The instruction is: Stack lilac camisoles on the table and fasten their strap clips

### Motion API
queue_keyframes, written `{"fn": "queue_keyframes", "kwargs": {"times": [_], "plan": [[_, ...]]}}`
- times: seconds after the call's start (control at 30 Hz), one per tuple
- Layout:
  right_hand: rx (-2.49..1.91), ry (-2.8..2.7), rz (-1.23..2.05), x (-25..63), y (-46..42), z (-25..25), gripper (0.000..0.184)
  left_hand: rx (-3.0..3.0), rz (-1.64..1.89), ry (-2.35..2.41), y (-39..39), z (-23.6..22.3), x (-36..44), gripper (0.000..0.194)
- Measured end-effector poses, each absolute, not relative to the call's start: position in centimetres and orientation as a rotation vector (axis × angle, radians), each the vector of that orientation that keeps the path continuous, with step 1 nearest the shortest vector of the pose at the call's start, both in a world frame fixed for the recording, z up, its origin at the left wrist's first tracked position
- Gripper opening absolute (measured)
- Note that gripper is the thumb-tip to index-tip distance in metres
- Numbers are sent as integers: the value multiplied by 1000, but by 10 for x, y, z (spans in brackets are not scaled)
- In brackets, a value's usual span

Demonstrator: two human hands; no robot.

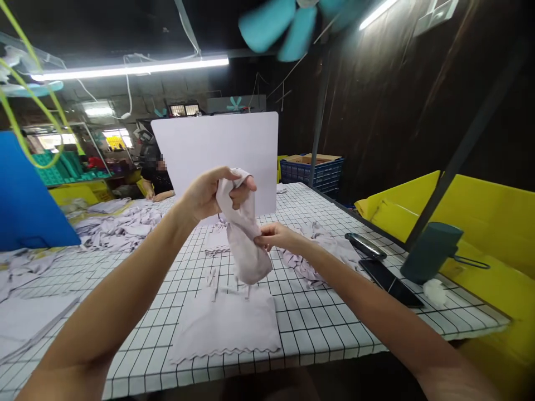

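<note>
A pale lilac garment (248, 253) hangs bunched in the air above the table. My left hand (213, 195) is closed around its upper end, fingers wrapped in a loop of the cloth. Lower on its right side, my right hand (273, 236) pinches the fabric between thumb and fingers. Below it, a lilac camisole (228, 323) with thin straps and a wavy hem lies flat near the front edge. Another folded piece (217, 240) with a wavy edge lies behind. To the right is a crumpled heap of the same cloth (330, 245).
A white board (217, 150) stands upright across the checked table (292, 312). On the right are a dark glasses case (365, 245), a phone (390, 282) and a green mug (432, 253). More lilac cloth (121, 228) lies left, near a co-worker (159, 178). Yellow bins (489, 223) border the table.
</note>
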State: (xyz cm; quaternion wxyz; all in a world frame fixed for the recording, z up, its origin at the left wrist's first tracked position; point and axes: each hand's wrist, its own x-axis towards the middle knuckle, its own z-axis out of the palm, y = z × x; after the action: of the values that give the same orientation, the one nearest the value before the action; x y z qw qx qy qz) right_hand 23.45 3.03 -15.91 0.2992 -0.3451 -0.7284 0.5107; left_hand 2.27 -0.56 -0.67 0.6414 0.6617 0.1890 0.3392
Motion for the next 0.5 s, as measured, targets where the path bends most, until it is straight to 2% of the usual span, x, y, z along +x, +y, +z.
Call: {"fn": "queue_keyframes", "kwargs": {"times": [0.1, 0.23, 0.27, 0.4, 0.5], "plan": [[-922, -1820, 1363, 240, 9, -157, 46, 1500, 796, 461, -23, -11, 4, 26], [-753, -1761, 1158, 211, -19, -144, 59, 1579, 643, 491, -54, -16, 10, 33], [-713, -1823, 1162, 199, -24, -144, 57, 1611, 607, 493, -63, -15, 13, 34], [-717, -2007, 1310, 174, -43, -157, 22, 1733, 652, 471, -103, 1, 1, 31], [-752, -1919, 1358, 188, -58, -164, 23, 1733, 789, 713, -122, 0, -35, 18]]}}
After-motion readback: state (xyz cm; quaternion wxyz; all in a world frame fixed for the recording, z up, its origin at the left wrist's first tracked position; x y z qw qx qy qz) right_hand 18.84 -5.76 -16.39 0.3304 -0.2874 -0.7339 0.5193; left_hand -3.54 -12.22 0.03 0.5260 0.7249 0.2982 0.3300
